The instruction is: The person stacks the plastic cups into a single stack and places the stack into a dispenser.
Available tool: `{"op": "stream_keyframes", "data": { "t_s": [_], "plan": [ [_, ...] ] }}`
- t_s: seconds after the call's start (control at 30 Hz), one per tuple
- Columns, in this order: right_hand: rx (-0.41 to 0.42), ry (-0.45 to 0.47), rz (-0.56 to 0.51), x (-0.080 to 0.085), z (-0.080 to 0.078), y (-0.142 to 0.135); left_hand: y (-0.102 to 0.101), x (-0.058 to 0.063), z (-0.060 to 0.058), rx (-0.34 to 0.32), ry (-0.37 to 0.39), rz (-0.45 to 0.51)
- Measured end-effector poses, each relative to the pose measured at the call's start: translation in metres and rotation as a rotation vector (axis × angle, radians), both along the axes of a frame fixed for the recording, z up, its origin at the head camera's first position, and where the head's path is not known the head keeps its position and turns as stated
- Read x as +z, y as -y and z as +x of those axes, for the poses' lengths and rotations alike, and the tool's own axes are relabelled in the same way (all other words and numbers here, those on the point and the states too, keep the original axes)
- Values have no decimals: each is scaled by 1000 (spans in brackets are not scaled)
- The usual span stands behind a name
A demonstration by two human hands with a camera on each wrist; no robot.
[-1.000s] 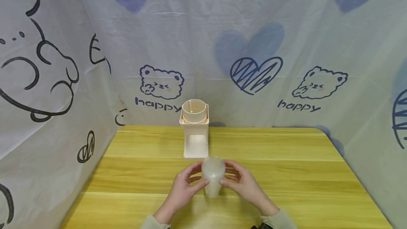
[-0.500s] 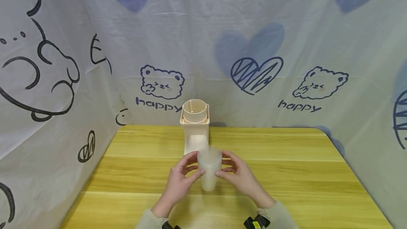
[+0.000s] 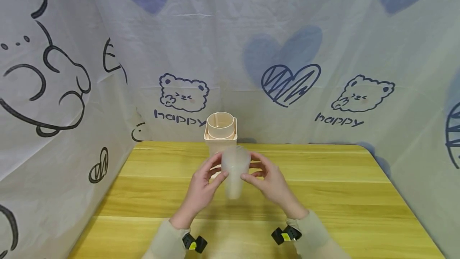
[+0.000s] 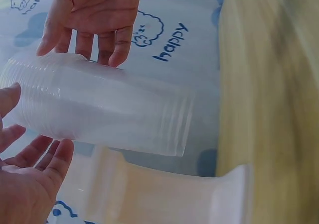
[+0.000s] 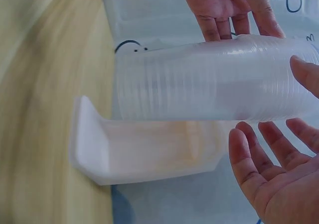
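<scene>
A stack of clear plastic cups [image 3: 235, 167] is held upright above the table, rims on top. My left hand [image 3: 202, 187] grips its upper part from the left, thumb in front and fingers behind. From the other side my right hand [image 3: 270, 183] holds it the same way. The nested rims of the cups [image 4: 40, 92] show at the hands' end in the left wrist view. Behind the stack stands a cream plastic holder [image 3: 212, 146] with a round tube in its square top. The stack hides much of the holder's lower part in the head view.
The holder's flat foot [image 5: 89, 144] stands on the yellow wood-grain table [image 3: 323, 195], near its back edge. A pale printed cloth [image 3: 230, 51] hangs behind the table and along its sides. Each wrist wears a small black camera [image 3: 286, 235].
Both hands have lifted the stack of cups and moved it forward, slightly left, closer to the holder. The holder has not moved.
</scene>
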State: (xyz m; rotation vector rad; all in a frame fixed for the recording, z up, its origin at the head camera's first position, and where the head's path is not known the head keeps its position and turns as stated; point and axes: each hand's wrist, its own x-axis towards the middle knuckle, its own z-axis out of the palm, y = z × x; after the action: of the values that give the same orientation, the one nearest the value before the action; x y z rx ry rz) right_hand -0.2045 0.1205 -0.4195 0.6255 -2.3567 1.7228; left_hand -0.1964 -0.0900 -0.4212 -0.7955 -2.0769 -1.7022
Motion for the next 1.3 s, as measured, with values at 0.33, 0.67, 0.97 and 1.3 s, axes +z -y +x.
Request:
{"op": "stream_keyframes", "data": {
  "t_s": [0.33, 0.67, 0.97, 1.3],
  "plan": [
    [-28, -43, -11, 24, -14, 4, 4, 13, -20, -19, -46, 2],
    [-24, -123, -27, 46, -27, 12, 11, 33, -34, 19, 0, 44],
    [1, -151, -49, 67, -40, 19, 14, 55, -48, 45, -24, 56],
    [-28, -158, -34, 92, -51, 23, 15, 75, -63, 96, -71, 14]
  ]
}}
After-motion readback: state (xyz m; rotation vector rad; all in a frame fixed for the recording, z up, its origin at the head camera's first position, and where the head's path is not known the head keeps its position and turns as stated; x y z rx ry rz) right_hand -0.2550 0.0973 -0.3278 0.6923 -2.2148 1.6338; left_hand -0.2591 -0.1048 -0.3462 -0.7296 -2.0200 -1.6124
